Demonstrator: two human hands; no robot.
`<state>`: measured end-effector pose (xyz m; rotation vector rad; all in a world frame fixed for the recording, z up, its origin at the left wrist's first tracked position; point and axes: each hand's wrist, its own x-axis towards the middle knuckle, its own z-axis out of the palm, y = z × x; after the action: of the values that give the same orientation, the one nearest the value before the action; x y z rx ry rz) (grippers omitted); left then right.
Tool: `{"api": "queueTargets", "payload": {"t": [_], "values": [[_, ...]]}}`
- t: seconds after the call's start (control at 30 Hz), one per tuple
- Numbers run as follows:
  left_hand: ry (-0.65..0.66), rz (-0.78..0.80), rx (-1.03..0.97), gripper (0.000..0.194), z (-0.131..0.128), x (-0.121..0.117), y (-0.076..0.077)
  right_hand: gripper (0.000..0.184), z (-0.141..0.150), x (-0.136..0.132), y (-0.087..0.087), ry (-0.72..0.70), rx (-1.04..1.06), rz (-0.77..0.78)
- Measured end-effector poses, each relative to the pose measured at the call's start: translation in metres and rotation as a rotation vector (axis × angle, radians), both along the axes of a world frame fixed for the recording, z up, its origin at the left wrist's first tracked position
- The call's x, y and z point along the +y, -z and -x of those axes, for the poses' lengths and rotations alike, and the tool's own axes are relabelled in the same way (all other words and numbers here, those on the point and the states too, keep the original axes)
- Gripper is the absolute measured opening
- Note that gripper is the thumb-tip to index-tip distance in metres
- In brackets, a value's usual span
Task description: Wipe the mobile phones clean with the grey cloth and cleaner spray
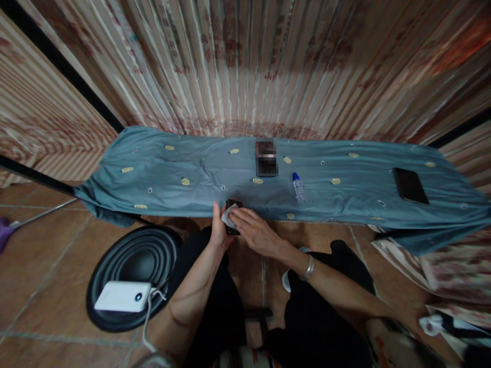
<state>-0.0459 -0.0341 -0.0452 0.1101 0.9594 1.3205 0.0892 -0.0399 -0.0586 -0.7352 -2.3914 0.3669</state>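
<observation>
In the head view, my left hand holds a small dark slab, probably a phone, at the front edge of the cloth-covered table. My right hand presses a folded white cloth flat against its face, with the fingers together on top. The cloth and fingers hide much of the slab. Beyond my hands a small clear bottle with a blue cap lies on its side. Farther back sits a dark, pixel-blurred object whose kind I cannot make out.
A blue-green patterned sheet covers the table. At its right end lies a black phone or tablet. Left of my legs, a white power bank with a cable rests on a black round ridged basin. Pleated curtains hang behind.
</observation>
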Motion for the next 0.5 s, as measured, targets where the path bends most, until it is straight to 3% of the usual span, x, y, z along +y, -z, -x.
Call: {"api": "queueTargets", "payload": {"t": [0.1, 0.27, 0.5], "values": [[0.004, -0.005, 0.008, 0.056, 0.008, 0.0, -0.001, 0.048, 0.002, -0.011, -0.001, -0.068, -0.005, -0.031], [0.049, -0.049, 0.0, 0.049, 0.008, -0.001, 0.0, 0.054, 0.003, -0.011, 0.002, -0.047, -0.033, -0.053], [0.011, -0.127, 0.068, 0.041, -0.004, 0.001, 0.021, 0.054, 0.0, 0.007, 0.003, 0.027, -0.093, -0.086]]}}
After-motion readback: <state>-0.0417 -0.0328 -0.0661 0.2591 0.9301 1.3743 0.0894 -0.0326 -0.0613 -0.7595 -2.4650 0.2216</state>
